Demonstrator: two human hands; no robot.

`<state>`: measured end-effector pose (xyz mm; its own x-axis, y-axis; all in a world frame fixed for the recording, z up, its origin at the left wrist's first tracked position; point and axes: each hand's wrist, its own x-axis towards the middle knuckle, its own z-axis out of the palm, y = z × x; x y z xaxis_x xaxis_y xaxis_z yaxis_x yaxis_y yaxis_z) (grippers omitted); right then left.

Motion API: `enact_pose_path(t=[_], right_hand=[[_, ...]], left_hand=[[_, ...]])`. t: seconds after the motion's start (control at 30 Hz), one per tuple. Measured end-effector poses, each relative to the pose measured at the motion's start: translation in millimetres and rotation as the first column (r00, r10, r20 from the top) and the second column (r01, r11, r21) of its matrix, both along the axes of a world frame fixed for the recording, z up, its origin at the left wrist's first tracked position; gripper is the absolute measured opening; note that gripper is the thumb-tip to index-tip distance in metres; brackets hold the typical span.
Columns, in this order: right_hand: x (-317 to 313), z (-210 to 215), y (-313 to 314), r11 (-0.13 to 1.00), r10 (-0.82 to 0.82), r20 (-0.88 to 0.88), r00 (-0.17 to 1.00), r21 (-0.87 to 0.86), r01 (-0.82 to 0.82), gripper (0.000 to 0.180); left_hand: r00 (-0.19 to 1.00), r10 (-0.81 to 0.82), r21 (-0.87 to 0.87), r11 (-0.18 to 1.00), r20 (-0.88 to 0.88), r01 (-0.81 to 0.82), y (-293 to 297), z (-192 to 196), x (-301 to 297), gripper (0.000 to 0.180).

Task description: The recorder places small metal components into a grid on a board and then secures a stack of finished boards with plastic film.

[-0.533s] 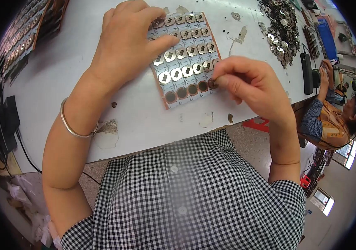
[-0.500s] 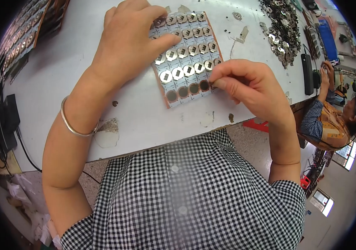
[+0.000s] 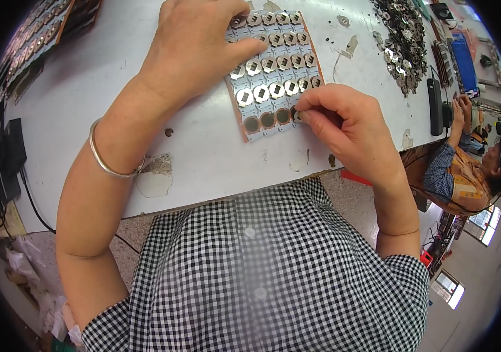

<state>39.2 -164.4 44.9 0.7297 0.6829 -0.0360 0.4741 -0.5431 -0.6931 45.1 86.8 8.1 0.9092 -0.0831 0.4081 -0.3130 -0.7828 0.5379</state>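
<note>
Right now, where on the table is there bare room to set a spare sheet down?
Bare white table lies left of the left hand, up to the trays at the far left. A narrower strip runs along the near edge below the sheet of metal rings. The right is crowded: right hand, loose ring pile.

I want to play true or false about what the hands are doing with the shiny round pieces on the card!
1. The left hand presses flat on the card of round metal pieces. True.
2. The right hand works at the card's far edge. False: its fingers pinch at the near row.
3. Every spot on the card holds a shiny piece. False: some near-row spots are bare and dark.
4. A silver bangle circles the left wrist. True.
5. Loose metal pieces lie piled at the table's far right. True.
</note>
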Motion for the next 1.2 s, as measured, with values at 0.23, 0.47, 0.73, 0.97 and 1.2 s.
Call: enact_pose_path(t=[0.23, 0.47, 0.73, 0.97, 1.2], right_hand=[[-17.0, -21.2, -2.2, 0.991, -0.132, 0.186, 0.974, 0.061, 0.123, 0.019], [-25.2, -30.5, -3.0, 0.989, -0.141, 0.407, 0.903, 0.088, 0.115, 0.029], [-26.0, -34.2, -2.4, 0.992, -0.122, 0.391, 0.912, 0.087, 0.095, 0.025], [19.3, -25.2, -14.0, 0.972, -0.164, 0.392, 0.905, 0.219, 0.082, 0.025], [144.8, -27.7, -24.9, 0.884, -0.386, 0.26, 0.885, -0.171, 0.435, 0.027]], left_hand=[[1.0, 0.005, 0.003, 1.0, -0.005, -0.005, 0.2, 1.3, 0.1, 0.035], [0.999, 0.015, 0.008, 1.0, -0.033, -0.015, -3.0, 7.2, -0.6, 0.035], [0.999, -0.032, 0.008, 0.999, 0.02, 0.032, 1.6, -10.3, 7.0, 0.037], [0.999, -0.027, 0.03, 0.999, 0.024, 0.026, 0.7, -8.3, 7.8, 0.037], [0.998, -0.059, -0.021, 0.998, 0.017, 0.059, 2.1, -9.8, 8.1, 0.039]])
